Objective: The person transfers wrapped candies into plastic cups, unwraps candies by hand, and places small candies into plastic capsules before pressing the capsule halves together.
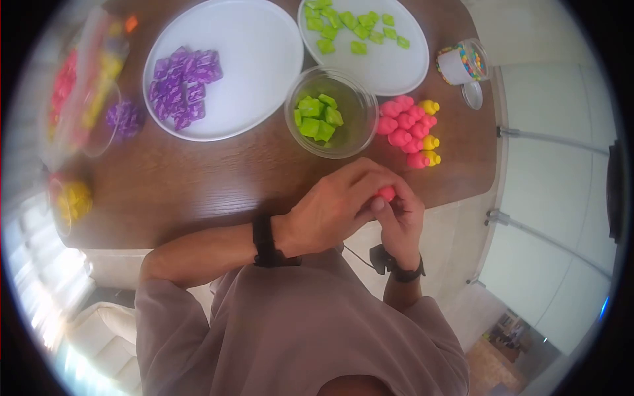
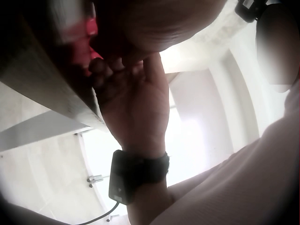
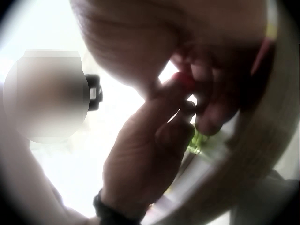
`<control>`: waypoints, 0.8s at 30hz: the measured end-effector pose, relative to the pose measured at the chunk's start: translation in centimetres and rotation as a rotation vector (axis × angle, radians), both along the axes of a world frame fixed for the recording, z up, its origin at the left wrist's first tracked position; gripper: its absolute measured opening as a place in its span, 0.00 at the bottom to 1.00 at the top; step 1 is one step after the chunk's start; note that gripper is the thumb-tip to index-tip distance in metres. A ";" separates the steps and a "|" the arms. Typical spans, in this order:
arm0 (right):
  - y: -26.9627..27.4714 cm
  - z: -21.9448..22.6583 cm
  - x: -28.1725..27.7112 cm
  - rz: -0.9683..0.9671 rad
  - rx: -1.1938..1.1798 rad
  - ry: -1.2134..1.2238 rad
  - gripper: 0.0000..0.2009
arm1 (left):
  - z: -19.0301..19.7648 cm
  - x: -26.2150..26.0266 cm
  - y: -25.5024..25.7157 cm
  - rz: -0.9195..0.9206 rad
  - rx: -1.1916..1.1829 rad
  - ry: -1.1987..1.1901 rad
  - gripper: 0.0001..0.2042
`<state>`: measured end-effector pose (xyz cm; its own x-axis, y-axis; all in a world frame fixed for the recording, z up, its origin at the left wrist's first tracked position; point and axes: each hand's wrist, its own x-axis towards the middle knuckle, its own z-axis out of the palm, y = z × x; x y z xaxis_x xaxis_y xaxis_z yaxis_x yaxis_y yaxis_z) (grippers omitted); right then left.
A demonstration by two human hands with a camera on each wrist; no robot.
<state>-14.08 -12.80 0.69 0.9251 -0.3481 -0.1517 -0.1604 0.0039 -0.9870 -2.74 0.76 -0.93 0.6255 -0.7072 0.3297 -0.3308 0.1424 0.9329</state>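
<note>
The left hand [image 1: 330, 204] reaches in from the left, its bent fingers closed on a small, rounded, pinkish-red piece [image 1: 387, 193]. The right hand [image 1: 404, 228] meets it there, thumb and fingers pinching the same piece — both hands are narrow around it, just off the near edge of the brown wooden table [image 1: 198, 178]. How each fingertip lies on the piece cannot be told, as the fingers hide much of it.

Just beyond the left hand stands a clear round bowl [image 1: 354, 109] holding bright green chunks [image 1: 323, 119]. Just beyond the right hand lies a cluster of pink rounded pieces [image 1: 401, 136], with yellow rounded pieces [image 1: 431, 142] along its right side.

Farther out, past the bowl, a white oval plate [image 1: 403, 66] bears flat green squares [image 1: 360, 47]. Farther to the left hand's left, a larger white plate [image 1: 257, 53] holds purple patterned pieces [image 1: 188, 69]. Well beyond the right hand is a clear jar of multicoloured bits [image 1: 454, 69] — a round lid [image 1: 472, 96] lies near it.
</note>
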 end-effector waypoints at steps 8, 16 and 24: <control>-2.3 -0.6 1.7 0.066 0.030 -0.003 0.17 | -0.4 0.7 0.1 0.079 -0.074 -0.130 0.19; -0.9 -1.6 2.6 -0.137 -0.130 -0.047 0.24 | -0.1 0.8 0.3 -0.003 0.098 -0.076 0.17; -0.4 -1.6 2.4 -0.130 -0.072 -0.070 0.26 | -0.7 0.0 0.3 -0.039 -0.073 0.131 0.13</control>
